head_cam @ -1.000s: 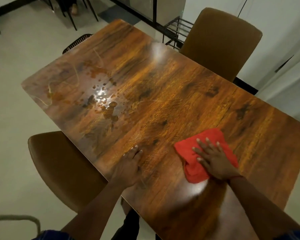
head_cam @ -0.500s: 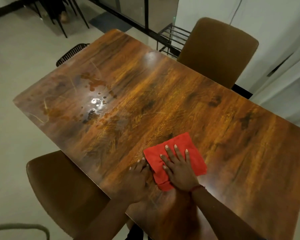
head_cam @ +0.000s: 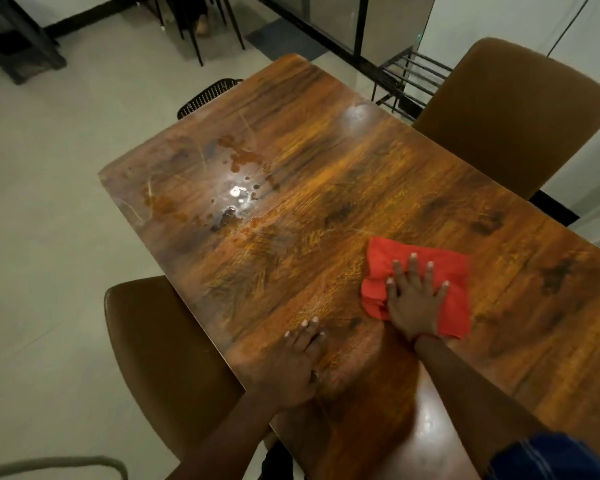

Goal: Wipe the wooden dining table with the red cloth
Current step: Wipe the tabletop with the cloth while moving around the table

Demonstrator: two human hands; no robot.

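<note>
The wooden dining table (head_cam: 326,188) fills the middle of the view, glossy and dark-grained. A red cloth (head_cam: 454,271) lies flat on it near the front. My right hand (head_cam: 413,303) presses down on the cloth with fingers spread. My left hand (head_cam: 291,365) rests flat on the bare wood by the table's left edge, a little to the left of the cloth and apart from it. A wet spill with brown stains (head_cam: 236,199) spreads over the far left part of the table.
A brown chair (head_cam: 160,358) is tucked at the table's left side and another brown chair (head_cam: 513,109) stands at the far right side. A black mesh chair back (head_cam: 205,97) shows at the far end. A black metal rack (head_cam: 409,81) stands behind.
My right hand slid the cloth leftward toward my left hand, then back to the right and slightly farther out. My left hand stayed planted near the edge.
</note>
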